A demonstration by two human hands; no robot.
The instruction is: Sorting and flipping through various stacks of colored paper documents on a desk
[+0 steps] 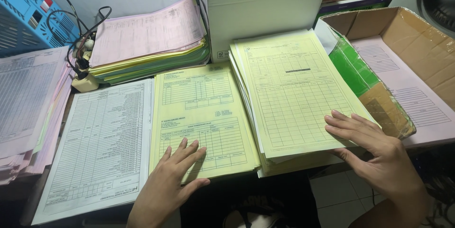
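My left hand point(176, 171) lies flat, fingers spread, on the near edge of a yellow printed form sheet point(199, 109) in the middle of the desk. My right hand point(374, 150) rests palm down, fingers apart, on the near right corner of a thick stack of yellow forms point(294, 90), its thumb under the stack's overhanging edge. The stack sits just right of the single yellow sheet and overlaps it slightly. Neither hand grips anything.
A white form sheet point(102, 147) lies left of the yellow one. Pink and white stacks point(28, 109) sit far left, a pink-topped multicolour pile point(147, 38) behind. A white box point(265, 10) stands at the back, an open cardboard box point(417, 43) holding pink sheets right. Black cables point(78, 43) run back left.
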